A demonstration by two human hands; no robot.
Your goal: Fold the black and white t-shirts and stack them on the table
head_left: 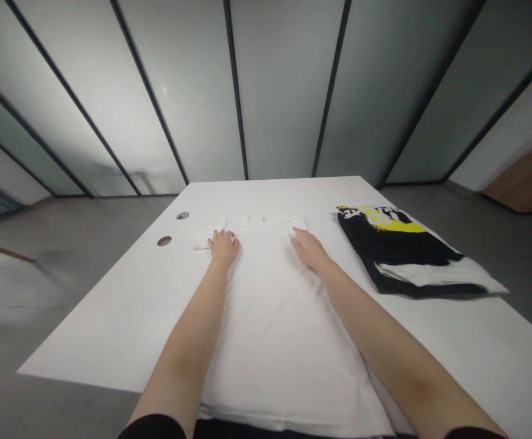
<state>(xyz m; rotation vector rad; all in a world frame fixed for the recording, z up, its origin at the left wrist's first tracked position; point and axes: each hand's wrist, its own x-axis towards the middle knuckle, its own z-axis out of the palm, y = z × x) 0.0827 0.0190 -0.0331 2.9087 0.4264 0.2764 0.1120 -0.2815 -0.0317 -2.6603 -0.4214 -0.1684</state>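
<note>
A white T-shirt lies spread on the white table, its collar at the far end and its hem hanging by the near edge. My left hand rests palm down beside the left sleeve, fingers spread on the cloth. Near the right shoulder, my right hand is turned on its side with the cloth between thumb and fingers. No sleeve sticks out on that side; the hand and forearm hide part of the shirt's right edge.
The white table has two round holes at its left. On the right lies a folded stack of clothes, black with a yellow and white print, plus a white layer. Frosted glass panels stand behind the table.
</note>
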